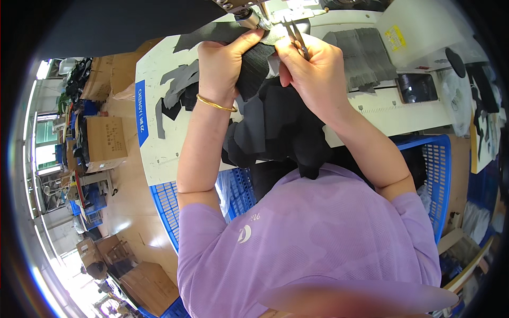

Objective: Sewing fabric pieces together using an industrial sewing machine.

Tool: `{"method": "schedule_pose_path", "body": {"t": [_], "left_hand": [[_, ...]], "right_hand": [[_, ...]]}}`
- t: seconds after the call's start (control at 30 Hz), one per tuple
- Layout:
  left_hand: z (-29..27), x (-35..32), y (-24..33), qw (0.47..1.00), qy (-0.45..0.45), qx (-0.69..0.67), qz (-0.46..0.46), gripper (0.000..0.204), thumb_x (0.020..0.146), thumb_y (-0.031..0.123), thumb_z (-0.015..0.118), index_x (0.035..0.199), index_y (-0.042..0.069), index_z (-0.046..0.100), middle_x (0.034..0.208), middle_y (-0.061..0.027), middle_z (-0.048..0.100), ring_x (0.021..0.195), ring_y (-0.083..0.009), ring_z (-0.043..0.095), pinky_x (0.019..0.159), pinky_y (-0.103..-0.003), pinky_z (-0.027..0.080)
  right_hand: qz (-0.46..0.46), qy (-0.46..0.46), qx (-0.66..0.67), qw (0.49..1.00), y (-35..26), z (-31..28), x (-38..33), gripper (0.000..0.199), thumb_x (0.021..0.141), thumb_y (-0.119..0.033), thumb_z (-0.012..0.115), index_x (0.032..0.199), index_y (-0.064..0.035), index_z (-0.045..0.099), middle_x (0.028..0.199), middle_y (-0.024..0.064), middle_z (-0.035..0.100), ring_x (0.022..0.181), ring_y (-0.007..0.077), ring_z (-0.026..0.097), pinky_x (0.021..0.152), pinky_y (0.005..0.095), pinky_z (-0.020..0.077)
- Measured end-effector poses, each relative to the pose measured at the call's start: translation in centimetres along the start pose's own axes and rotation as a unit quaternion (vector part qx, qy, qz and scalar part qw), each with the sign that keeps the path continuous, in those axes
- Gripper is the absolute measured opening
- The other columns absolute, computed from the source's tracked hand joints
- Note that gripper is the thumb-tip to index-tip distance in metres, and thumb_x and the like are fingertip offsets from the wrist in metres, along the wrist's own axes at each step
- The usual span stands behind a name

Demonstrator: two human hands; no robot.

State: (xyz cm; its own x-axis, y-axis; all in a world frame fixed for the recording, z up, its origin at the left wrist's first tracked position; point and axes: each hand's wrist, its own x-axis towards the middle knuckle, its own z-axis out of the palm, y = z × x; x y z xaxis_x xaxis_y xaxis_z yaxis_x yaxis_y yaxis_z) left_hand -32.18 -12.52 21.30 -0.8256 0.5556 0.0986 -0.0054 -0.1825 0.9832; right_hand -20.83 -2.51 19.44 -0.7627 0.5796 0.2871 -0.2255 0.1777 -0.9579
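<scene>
At the sewing machine (248,19), my left hand (220,66) pinches a piece of dark fabric (255,71), its thumb reaching close to the needle area. My right hand (318,66) is closed around dark tweezers (298,40), their tips pointing up toward the lit needle area. Its fingertips also sit at the right edge of the fabric; whether they grip it, I cannot tell. Glare hides the exact spot under the needle. Black cloth (297,124) hangs in a bunch below both hands, over the table's front edge and against my body.
Grey cut pieces (183,85) lie left of my left hand. A stack of grey fabric strips (363,58) and a phone (417,87) are on the white table (154,132) to the right. Blue baskets (439,180) stand below it. Cardboard boxes (106,139) stand further left.
</scene>
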Motion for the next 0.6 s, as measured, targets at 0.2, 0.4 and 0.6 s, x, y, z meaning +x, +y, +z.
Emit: {"method": "schedule_pose_path", "body": {"t": [0.2,0.4,0.6], "left_hand": [[-0.9,0.2,0.1,0.997,-0.061,-0.004,-0.037,0.016,0.082,0.004,0.072,0.094,-0.005,0.07,0.085,-0.0078,0.07,0.069,-0.011,0.064,0.062,-0.024,0.051],[-1.3,0.2,1.1,0.989,-0.114,0.025,-0.091,0.013,0.083,0.004,0.071,0.094,-0.004,0.069,0.086,-0.0067,0.069,0.07,-0.0102,0.063,0.062,-0.024,0.051],[-1.5,0.1,0.9,0.991,-0.115,0.016,-0.061,0.014,0.082,0.004,0.072,0.093,-0.005,0.069,0.085,-0.0073,0.069,0.069,-0.0104,0.064,0.06,-0.023,0.052]], "right_hand": [[0.01,-0.005,0.038,0.999,0.4,0.1,-0.1,0.03,0.086,-0.017,0.055,0.059,-0.0035,0.054,0.047,0.0012,0.054,0.045,0.0062,0.048,0.045,0.0264,0.0358],[0.099,-0.037,0.183,0.977,0.6,-0.9,-0.8,0.023,0.091,-0.018,0.055,0.081,-0.0008,0.066,0.053,0.0031,0.058,0.043,0.0037,0.044,0.041,0.0206,0.0323],[0.088,-0.055,0.205,0.973,0.9,-0.7,-0.5,0.025,0.094,-0.021,0.057,0.083,0.0001,0.065,0.055,0.0042,0.058,0.043,0.0031,0.045,0.04,0.0197,0.0321]]}}
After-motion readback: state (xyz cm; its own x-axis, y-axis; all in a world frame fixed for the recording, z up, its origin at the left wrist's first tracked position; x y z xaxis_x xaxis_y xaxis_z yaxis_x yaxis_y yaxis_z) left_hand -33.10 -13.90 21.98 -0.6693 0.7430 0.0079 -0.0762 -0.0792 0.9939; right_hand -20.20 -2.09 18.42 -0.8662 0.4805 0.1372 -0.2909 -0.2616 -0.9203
